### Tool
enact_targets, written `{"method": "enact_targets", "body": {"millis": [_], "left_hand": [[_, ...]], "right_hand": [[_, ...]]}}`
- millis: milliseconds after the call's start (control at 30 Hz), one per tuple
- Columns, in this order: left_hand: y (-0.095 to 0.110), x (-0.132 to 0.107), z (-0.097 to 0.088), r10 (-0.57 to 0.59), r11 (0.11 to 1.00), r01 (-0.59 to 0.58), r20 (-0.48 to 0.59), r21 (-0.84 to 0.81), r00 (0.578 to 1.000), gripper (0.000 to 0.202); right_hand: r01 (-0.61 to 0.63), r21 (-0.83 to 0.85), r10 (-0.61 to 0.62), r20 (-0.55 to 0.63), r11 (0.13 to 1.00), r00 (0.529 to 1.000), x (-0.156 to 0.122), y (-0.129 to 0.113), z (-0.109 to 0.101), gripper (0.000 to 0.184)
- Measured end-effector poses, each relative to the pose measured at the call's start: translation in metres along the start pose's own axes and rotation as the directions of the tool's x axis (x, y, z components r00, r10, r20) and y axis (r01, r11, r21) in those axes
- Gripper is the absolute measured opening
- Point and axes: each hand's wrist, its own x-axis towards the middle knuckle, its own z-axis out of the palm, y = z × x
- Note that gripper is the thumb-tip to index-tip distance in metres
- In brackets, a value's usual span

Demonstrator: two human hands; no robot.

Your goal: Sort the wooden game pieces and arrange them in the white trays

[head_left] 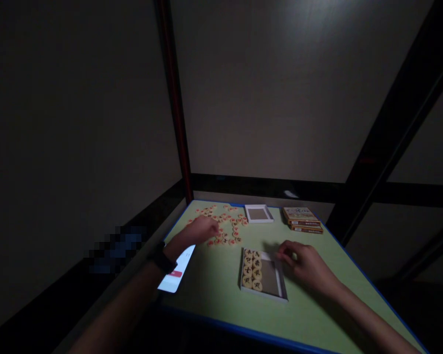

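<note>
Over scattered Chinese chess pieces (225,241), mostly with red characters, hangs my left hand (200,231), fingers curled downward. Whatever they may hold is hidden. My right hand (299,258) is at the far right corner of an open shallow box (271,278), thumb and fingertips pinched together. I cannot make out anything between them, nor whether they touch the box edge. Inside the box, along its left side, black-character chess pieces (257,274) lie face up in two columns. The right part of the box shows its bare bottom.
A second shallow white tray (258,221) lies at the table's far side. Several stacked game boxes (303,220) sit at the far right. A lit phone or tablet (172,282) lies at the left edge of the green table (214,290), which meets walls behind.
</note>
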Motion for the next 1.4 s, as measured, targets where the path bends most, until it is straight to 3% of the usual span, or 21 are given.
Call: {"method": "enact_targets", "body": {"millis": [133, 200, 300, 500, 1100, 1233, 1333, 1400], "left_hand": [[-0.03, 0.02, -0.016, -0.164, 0.96, 0.173, -0.059, 0.221, 0.985, 0.026], [-0.039, 0.026, -0.013, -0.167, 0.944, 0.177, -0.06, 0.278, 0.984, 0.028], [-0.046, 0.03, -0.003, -0.09, 0.949, 0.092, -0.021, 0.302, 0.996, 0.032], [-0.048, 0.035, 0.008, -0.065, 0.934, 0.043, 0.051, 0.356, 0.997, 0.039], [-0.049, 0.043, 0.013, -0.063, 0.884, 0.023, 0.07, 0.468, 0.996, 0.017], [-0.036, 0.038, 0.003, -0.022, 0.887, -0.007, 0.057, 0.462, 0.998, 0.013], [-0.008, 0.028, 0.003, 0.163, 0.882, -0.158, 0.028, 0.445, 0.986, 0.01], [0.018, 0.016, 0.009, 0.344, 0.856, -0.309, -0.011, 0.414, 0.939, 0.012]], "right_hand": [[-0.01, 0.0, 0.01, -0.047, 1.0, 0.999, 0.013, 0.026, 0.006, 0.027], [0.001, -0.057, -0.005, -0.062, 0.998, 0.998, 0.014, 0.036, 0.012, 0.03], [0.028, -0.12, -0.035, -0.056, 0.992, 0.998, 0.011, 0.045, 0.018, 0.032], [0.06, -0.178, -0.066, -0.028, 0.982, 0.997, 0.008, 0.044, 0.02, 0.032], [0.089, -0.187, -0.094, -0.02, 0.978, 0.995, 0.009, 0.047, 0.024, 0.028], [0.084, -0.203, -0.09, -0.019, 0.975, 0.996, 0.008, 0.046, 0.025, 0.026], [0.078, -0.204, -0.084, -0.019, 0.976, 0.996, 0.008, 0.044, 0.024, 0.024], [0.08, -0.204, -0.085, -0.017, 0.976, 0.996, 0.008, 0.043, 0.024, 0.024]]}}
